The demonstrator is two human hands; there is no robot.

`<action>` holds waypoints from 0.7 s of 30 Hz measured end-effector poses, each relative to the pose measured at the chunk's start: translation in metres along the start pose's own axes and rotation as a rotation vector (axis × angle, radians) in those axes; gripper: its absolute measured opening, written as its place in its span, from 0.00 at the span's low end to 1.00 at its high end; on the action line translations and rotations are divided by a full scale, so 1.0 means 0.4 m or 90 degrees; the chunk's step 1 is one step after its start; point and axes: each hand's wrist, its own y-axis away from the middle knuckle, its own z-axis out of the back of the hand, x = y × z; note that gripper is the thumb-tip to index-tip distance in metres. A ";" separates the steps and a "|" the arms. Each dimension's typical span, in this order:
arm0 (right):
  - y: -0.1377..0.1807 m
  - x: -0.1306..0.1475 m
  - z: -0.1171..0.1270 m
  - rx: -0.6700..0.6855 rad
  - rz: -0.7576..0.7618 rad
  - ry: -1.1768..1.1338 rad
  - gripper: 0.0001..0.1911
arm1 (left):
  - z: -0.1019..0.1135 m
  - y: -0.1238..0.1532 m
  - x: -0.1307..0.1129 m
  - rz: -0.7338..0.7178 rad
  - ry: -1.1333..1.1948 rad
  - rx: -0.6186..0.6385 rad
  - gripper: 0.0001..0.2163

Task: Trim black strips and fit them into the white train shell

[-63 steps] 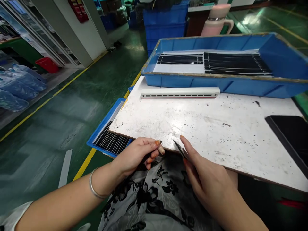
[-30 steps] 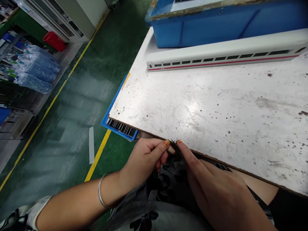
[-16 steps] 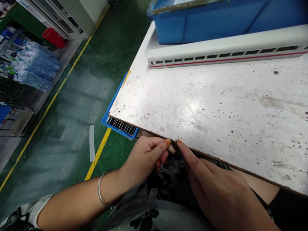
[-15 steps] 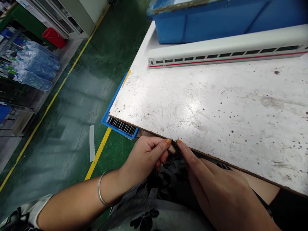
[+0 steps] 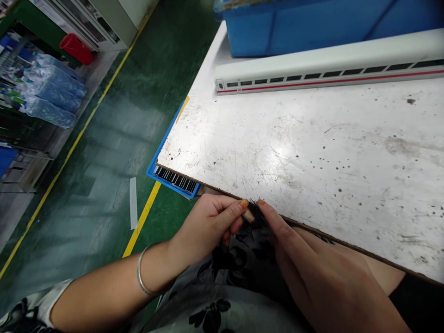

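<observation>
My left hand (image 5: 208, 224) is closed in a pinch at the near edge of the white board (image 5: 312, 148), holding something small that I cannot make out. My right hand (image 5: 312, 273) is closed on dark tweezers (image 5: 255, 213), whose tip meets the left fingertips just at the board's edge. Both hands hover over my lap, which is covered by black-and-white flowered cloth (image 5: 222, 286). A silver bracelet (image 5: 140, 277) circles my left wrist.
A long white model train shell (image 5: 329, 64) with a red stripe lies across the far part of the board. Behind it stands a blue bin (image 5: 312, 23). A blue tray of black strips (image 5: 173, 178) pokes out under the board's left corner. Green floor with yellow lines lies left.
My head tilted down and closer since the earliest frame. The tweezers and my left fingers, apart then, have come together at the board's edge and stayed there.
</observation>
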 end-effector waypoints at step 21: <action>0.002 -0.007 0.003 -0.025 -0.005 -0.018 0.29 | 0.006 0.004 -0.006 0.116 0.204 0.056 0.18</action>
